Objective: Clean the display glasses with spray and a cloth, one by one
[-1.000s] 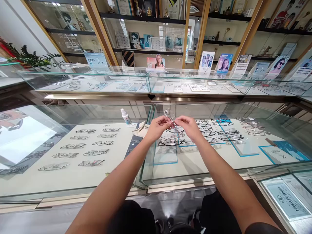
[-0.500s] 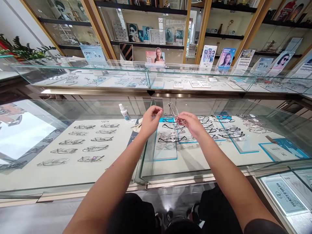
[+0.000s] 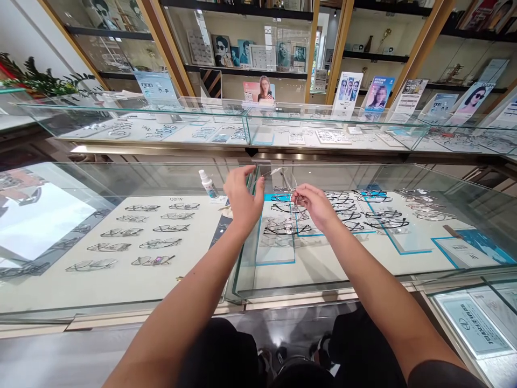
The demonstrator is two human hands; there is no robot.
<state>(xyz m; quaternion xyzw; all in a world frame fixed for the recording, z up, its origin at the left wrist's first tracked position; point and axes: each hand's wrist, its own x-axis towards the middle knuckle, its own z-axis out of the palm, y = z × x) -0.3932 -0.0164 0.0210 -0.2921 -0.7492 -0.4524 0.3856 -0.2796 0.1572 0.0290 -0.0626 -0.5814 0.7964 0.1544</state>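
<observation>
Above the glass counter, my right hand [image 3: 314, 203] pinches a pair of thin-framed eyeglasses [image 3: 284, 177] between thumb and fingers. Their slender temples rise up and to the left; the pinching fingers hide part of the frame. My left hand [image 3: 244, 198] is beside the glasses on the left, thumb and fingers spread, with nothing visible in its grasp. Under both hands, rows of dark-framed eyeglasses [image 3: 287, 230] show in the right display case. A white spray bottle [image 3: 209, 186] stands just left of my left hand, and a beige cloth [image 3: 226, 211] lies partly behind that wrist.
Several eyeglasses [image 3: 156, 243] sit in rows in the left case. Glass edges [image 3: 238, 280] divide the two cases. A second glass showcase [image 3: 161, 141] runs behind, with poster stands [image 3: 347, 94] on top. A framed certificate [image 3: 474, 326] lies at the lower right.
My left hand has gone from fingers curled together to spread apart, shifting slightly left and up. My right hand keeps its pinch on the eyeglasses, nearly in place.
</observation>
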